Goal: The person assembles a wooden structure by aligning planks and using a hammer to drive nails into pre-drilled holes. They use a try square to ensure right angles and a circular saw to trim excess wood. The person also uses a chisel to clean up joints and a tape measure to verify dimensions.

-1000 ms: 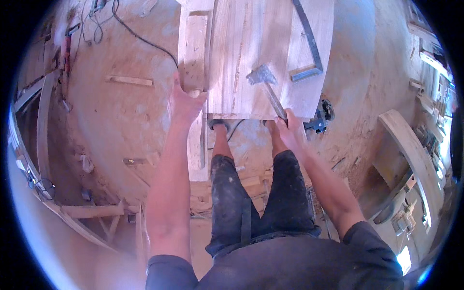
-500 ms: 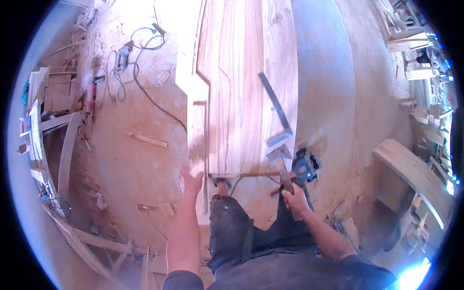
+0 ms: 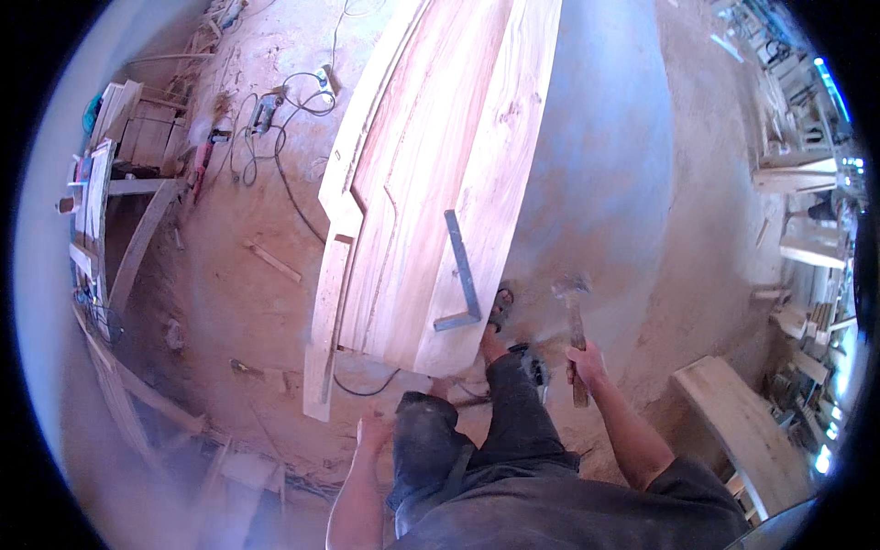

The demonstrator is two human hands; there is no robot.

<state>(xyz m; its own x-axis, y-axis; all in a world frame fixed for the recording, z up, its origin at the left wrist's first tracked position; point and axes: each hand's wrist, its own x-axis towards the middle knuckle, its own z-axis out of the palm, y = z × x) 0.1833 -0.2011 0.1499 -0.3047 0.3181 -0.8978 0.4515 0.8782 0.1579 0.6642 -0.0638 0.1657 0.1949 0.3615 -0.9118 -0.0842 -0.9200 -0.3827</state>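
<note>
My right hand (image 3: pixel 588 363) is wrapped round the wooden handle of a hammer (image 3: pixel 576 316), held out to the right of the panel with its metal head pointing away from me. Beside my left knee is my left hand (image 3: pixel 373 429), below the near end of the panel; its fingers are too unclear to read. The long, pale wooden panel (image 3: pixel 403 238) stretches away in front of me. A narrow shaped wooden rail (image 3: pixel 323 344) runs along its left edge. On the panel's near right part lies a dark L-shaped steel square (image 3: pixel 465 270).
A corded power tool (image 3: pixel 266 110) and a red-and-black tool (image 3: pixel 203 163) lie on the dusty floor at left. Another power tool (image 3: pixel 532 363) sits by my right leg, partly hidden. Curved timber (image 3: pixel 147 238) stands at left; a thick plank (image 3: pixel 742 431) lies at right.
My right hand has carried the hammer rightward, away from the panel. My left hand has left the rail and come back toward my knee. The view has turned, and my right foot is further forward.
</note>
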